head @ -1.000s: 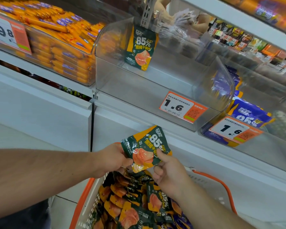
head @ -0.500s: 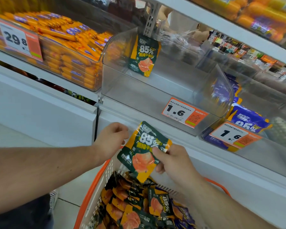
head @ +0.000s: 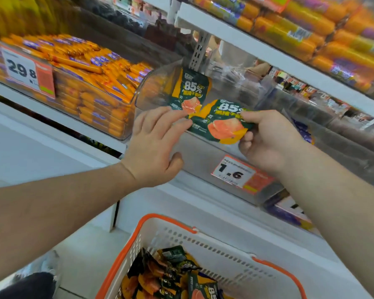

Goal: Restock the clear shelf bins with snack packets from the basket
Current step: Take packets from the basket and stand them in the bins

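Though the shelving (head: 268, 55) around it is crowded with stock, the clear shelf bin (head: 203, 160) with the 1.6 price tag (head: 235, 172) looks almost bare: only one green-and-orange snack packet (head: 189, 91) stands upright at its back, so by my judgement the restocking of this bin has barely begun. To its left, the neighbouring bin (head: 91, 104) with the 29.8 tag is already heaped with orange sausage sticks. Below, the white basket with orange rim (head: 214, 240) still carries a pile of matching packets (head: 166, 275), so most of the work is left.

Between the two hands a second packet (head: 222, 124) hangs at the bin's front edge, tilted, not yet set down inside. Clamped on its right side is the right hand (head: 268, 141), thumb on top and fingers curled beneath. Spread and relaxed, the left hand (head: 153, 145) has its fingertips (head: 181, 121) just touching the packet's left corner, gripping nothing.

Against the frame half a second back, the held packet has risen from just above the basket, below the price tag, to the level of the bin mouth. Both hands have gone up with it, and the left one, then loosely curled beside the packet, is now flat and reaching forward. More of the basket shows, as the camera has tipped
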The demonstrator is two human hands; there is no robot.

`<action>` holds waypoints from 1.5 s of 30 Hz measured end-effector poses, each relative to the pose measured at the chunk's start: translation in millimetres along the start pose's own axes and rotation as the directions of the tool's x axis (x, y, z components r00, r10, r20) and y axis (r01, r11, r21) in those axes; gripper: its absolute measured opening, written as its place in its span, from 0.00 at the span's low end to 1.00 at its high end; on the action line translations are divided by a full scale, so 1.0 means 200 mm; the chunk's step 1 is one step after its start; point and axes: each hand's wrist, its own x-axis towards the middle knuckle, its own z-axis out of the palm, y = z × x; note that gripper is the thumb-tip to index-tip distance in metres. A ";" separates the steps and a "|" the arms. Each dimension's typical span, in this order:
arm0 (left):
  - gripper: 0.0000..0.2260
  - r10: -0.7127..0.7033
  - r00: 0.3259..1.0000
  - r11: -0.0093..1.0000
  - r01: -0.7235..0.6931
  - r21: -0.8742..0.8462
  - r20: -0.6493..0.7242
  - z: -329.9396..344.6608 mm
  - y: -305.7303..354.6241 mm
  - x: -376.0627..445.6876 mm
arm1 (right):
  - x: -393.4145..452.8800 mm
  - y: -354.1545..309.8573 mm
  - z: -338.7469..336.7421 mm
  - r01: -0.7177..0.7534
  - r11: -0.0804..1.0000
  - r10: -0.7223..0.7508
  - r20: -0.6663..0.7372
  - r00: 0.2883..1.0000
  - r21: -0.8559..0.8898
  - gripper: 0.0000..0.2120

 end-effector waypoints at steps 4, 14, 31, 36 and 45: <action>0.27 -0.023 1.000 0.992 0.022 0.124 0.000 0.05 -0.07 0.05 | 0.31 -0.07 0.09 0.010 0.989 -0.018 -0.054 0.998 -0.149 0.03; 0.19 0.065 0.980 0.985 -0.033 0.170 -0.186 0.19 -0.11 0.03 | 0.83 -0.04 0.41 0.184 0.714 -0.280 -0.034 0.959 -0.676 0.17; 0.17 0.050 0.973 0.987 -0.014 0.162 -0.223 0.22 -0.12 0.02 | 0.86 0.05 0.42 0.191 0.775 -0.307 -0.095 0.947 -0.602 0.15; 0.18 0.029 0.982 0.988 0.000 0.152 -0.184 0.20 -0.11 0.02 | 0.78 0.02 0.43 0.203 0.771 -0.306 -0.072 0.949 -0.603 0.14; 0.20 -0.025 0.994 0.999 0.022 -0.032 -0.111 0.09 0.03 0.02 | 0.51 -0.05 0.41 0.155 0.563 -0.419 -0.119 0.900 -0.811 0.06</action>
